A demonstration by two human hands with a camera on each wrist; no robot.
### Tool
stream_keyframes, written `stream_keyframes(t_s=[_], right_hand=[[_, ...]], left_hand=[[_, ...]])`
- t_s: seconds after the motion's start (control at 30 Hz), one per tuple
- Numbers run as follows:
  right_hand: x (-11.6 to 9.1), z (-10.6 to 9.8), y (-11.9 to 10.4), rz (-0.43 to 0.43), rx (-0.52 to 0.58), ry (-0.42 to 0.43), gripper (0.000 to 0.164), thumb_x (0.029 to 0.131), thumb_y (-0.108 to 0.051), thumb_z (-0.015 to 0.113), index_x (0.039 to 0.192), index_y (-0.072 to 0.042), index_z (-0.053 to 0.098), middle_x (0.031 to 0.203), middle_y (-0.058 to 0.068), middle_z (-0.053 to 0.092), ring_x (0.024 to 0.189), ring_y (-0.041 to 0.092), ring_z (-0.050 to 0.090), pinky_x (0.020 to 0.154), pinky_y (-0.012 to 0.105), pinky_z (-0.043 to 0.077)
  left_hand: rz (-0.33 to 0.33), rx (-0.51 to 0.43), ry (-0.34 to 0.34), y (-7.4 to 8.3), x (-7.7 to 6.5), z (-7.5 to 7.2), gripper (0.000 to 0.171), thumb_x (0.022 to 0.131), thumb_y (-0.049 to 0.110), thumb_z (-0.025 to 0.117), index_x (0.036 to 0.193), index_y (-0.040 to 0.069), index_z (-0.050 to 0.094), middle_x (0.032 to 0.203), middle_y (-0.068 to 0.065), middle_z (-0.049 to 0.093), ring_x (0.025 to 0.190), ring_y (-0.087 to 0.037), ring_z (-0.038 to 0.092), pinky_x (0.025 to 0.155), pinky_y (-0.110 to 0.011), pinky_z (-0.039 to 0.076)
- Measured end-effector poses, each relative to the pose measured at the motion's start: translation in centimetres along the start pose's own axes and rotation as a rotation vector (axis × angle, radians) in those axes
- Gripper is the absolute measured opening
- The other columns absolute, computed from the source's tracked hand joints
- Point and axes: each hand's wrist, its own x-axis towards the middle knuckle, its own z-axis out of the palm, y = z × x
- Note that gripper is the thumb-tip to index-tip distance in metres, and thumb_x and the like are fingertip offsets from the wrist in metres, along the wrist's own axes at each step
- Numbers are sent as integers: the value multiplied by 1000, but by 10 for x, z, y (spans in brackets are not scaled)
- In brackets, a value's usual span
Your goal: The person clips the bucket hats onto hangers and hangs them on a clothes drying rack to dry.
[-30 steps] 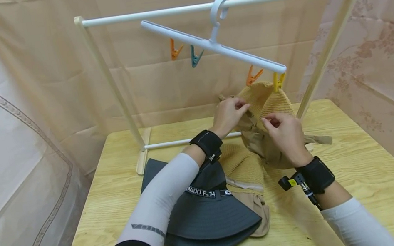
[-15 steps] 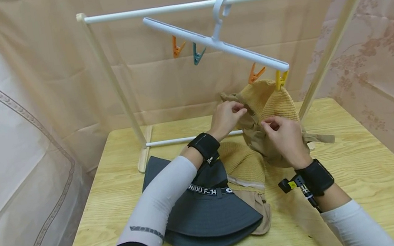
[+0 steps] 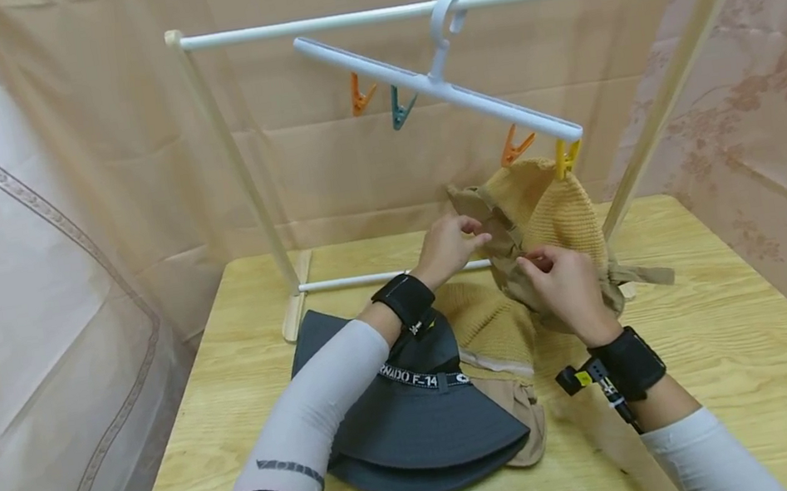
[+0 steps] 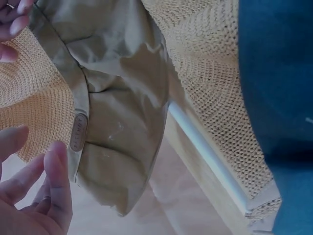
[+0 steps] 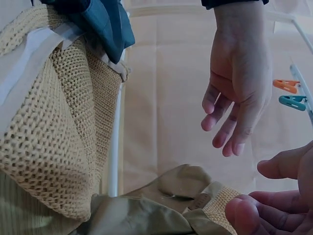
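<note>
A straw sun hat with a khaki fabric brim [image 3: 561, 213] hangs by a yellow clip [image 3: 566, 159] at the low right end of a white hanger [image 3: 439, 88]. My left hand [image 3: 447, 250] hovers at the hat's left side, fingers loosely bent and apart from the thumb. On the near side, my right hand [image 3: 569, 288] is close against the hat, and the right wrist view shows a gap between its thumb and fingers. Nothing sits between the fingers of either hand. The left wrist view shows a small label [image 4: 79, 132] on the khaki band.
The hanger hooks over a rack's white rail [image 3: 310, 26], tilted down to the right. Orange clips [image 3: 514, 146] and a teal clip [image 3: 401, 108] hang from it. A dark bucket hat [image 3: 419, 426] lies on the wooden table [image 3: 742, 364], overlapping another straw hat [image 3: 487, 320].
Both hands have drawn slightly down and away from the hat's opening, and their fingers have loosened. The hat still hangs from the yellow clip; the view has shifted a little.
</note>
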Motion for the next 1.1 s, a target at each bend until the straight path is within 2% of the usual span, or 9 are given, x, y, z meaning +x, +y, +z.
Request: stream_keyframes(t_s=[0.13, 0.27, 0.33, 0.5, 0.63, 0.9, 1.1], right_hand=[[-7, 0, 1, 23, -20, -57, 21, 90, -17, 70, 88, 5, 73, 66, 15, 68, 53, 23, 59, 52, 32, 43], [-16, 1, 4, 70, -36, -121, 25, 92, -20, 68, 88, 4, 73, 64, 12, 65, 48, 15, 51, 49, 28, 39], [-19, 2, 6, 94, -35, -151, 26, 93, -22, 67, 90, 3, 73, 67, 13, 67, 48, 13, 51, 49, 27, 39], [-21, 5, 7, 129, -42, -181, 29, 93, -22, 67, 96, 6, 73, 77, 20, 71, 53, 21, 59, 52, 34, 46], [-21, 9, 6, 150, -51, -226, 31, 93, -23, 66, 100, 7, 71, 84, 22, 72, 61, 26, 64, 57, 37, 50], [-26, 18, 4, 177, -50, -267, 33, 94, -24, 65, 98, 8, 72, 76, 19, 71, 52, 18, 58, 51, 32, 46], [-28, 23, 3, 195, -77, -291, 32, 92, -22, 66, 100, 9, 72, 74, 20, 71, 49, 17, 55, 50, 31, 43]], left_hand=[[-40, 41, -28, -1, -5, 4, 37, 93, 35, 67, 120, 10, 69, 121, -6, 69, 114, -21, 63, 92, -33, 51], [-75, 78, 0, -3, -10, 6, 44, 92, 36, 68, 130, 14, 63, 132, -7, 63, 126, -24, 56, 99, -36, 48], [-94, 93, 19, -5, -12, 7, 47, 91, 36, 69, 133, 15, 61, 135, -9, 60, 127, -26, 55, 100, -36, 48], [-112, 82, -6, -7, -15, 11, 50, 91, 37, 68, 135, 14, 60, 138, -13, 55, 122, -28, 58, 97, -38, 49], [-114, 73, -34, -9, -17, 14, 49, 91, 35, 69, 134, 13, 60, 140, -13, 53, 126, -29, 55, 100, -40, 48], [-89, 124, -143, -16, -22, 19, 39, 92, 34, 68, 124, 11, 68, 123, -7, 66, 116, -21, 60, 95, -32, 49], [-111, 112, -161, -20, -23, 24, 40, 91, 32, 69, 125, 10, 67, 122, -6, 66, 115, -22, 61, 93, -32, 49]])
